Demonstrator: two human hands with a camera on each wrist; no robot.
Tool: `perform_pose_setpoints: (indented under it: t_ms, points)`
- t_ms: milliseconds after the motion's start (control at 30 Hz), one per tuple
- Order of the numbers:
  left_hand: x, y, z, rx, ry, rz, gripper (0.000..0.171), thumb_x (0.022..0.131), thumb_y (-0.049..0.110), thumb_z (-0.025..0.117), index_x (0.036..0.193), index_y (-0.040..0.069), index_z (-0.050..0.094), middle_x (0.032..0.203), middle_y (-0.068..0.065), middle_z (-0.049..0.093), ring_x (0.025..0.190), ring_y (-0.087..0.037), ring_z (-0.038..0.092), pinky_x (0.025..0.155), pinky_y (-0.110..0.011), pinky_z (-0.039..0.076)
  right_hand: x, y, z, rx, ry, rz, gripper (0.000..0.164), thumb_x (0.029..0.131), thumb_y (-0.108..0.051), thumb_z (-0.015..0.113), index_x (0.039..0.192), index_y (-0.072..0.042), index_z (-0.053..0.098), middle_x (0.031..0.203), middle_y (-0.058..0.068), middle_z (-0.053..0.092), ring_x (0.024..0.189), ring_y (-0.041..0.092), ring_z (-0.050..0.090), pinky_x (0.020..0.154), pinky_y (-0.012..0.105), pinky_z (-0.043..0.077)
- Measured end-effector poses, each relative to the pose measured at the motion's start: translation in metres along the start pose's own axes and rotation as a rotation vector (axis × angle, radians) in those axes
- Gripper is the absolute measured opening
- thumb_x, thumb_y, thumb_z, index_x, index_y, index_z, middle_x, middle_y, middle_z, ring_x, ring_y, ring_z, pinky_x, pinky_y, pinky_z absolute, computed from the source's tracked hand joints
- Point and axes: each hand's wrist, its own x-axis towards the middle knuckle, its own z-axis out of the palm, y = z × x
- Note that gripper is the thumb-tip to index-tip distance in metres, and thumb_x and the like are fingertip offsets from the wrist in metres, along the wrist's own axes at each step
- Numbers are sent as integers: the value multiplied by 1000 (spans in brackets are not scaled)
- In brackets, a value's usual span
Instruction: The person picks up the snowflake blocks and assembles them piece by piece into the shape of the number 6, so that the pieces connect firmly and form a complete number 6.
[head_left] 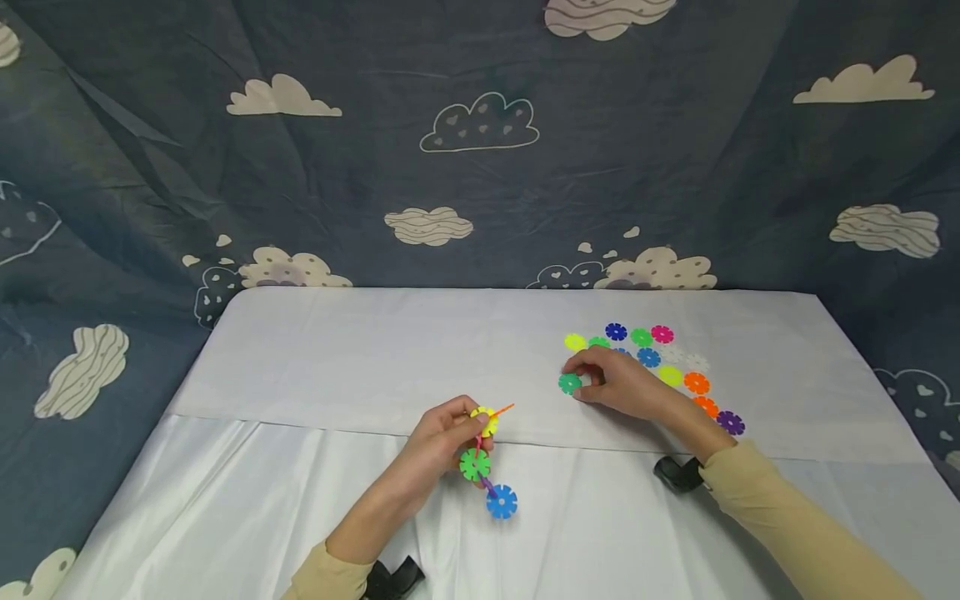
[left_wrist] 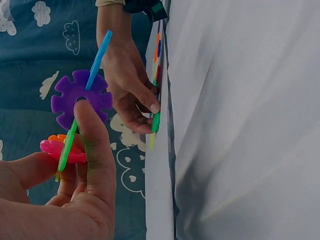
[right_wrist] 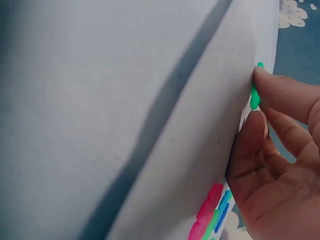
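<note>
My left hand (head_left: pixel 442 437) pinches a chain of notched plastic interlocking discs, with a yellow disc (head_left: pixel 488 422), a green one (head_left: pixel 475 464) and a blue one (head_left: pixel 502 502) facing the head camera. Others in the chain stand edge-on. From the left wrist, a purple disc (left_wrist: pixel 80 100) shows by the thumb, with a pink one (left_wrist: pixel 62 151) lower down. Between thumb and fingers, my right hand (head_left: pixel 611 382) holds a single green disc (head_left: pixel 570 383) at the table surface, beside the loose discs. That disc appears edge-on in the right wrist view.
Loose discs in several colours lie at the table's right, among them pink (head_left: pixel 662 334), orange (head_left: pixel 697 382) and purple (head_left: pixel 731 422); the right hand partly covers some. A white cloth (head_left: pixel 337 358) covers the table. Behind hangs a dark cloud-patterned curtain (head_left: pixel 360 183).
</note>
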Motion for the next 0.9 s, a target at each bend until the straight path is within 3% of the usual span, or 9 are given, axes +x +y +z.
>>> perform_pose_setpoints:
  t_ms: [200, 433, 700, 900]
  points:
    - [2, -2, 1, 5, -8, -8, 18, 99, 18, 58, 96, 1, 53, 80, -8, 62, 69, -15, 56, 57, -25, 48, -1, -5, 2, 20, 29, -14, 30, 84, -4, 77, 108, -13, 63, 87, 0, 57, 83, 20, 51, 70, 30, 46]
    - [1, -2, 1, -11, -5, -9, 17, 100, 18, 57, 96, 1, 52, 80, -7, 61, 69, -15, 56, 57, -25, 47, -10, -15, 10, 47, 97, 36, 24, 86, -2, 72, 107, -15, 72, 95, -1, 65, 85, 19, 56, 75, 30, 52]
    - [1, -1, 2, -15, -10, -6, 18, 101, 18, 55, 97, 1, 51, 79, -7, 60, 67, -15, 54, 58, -28, 49, -25, -34, 19, 81, 125, 75, 25, 89, -5, 70, 111, -16, 70, 92, -1, 63, 83, 19, 56, 71, 29, 52]
    - [2, -3, 2, 4, 8, -2, 17, 100, 19, 57, 95, 3, 52, 79, -7, 61, 68, -16, 55, 59, -28, 46, -35, -49, 21, 141, 207, 100, 22, 88, -8, 73, 109, -13, 69, 84, 0, 59, 77, 20, 53, 63, 27, 49]
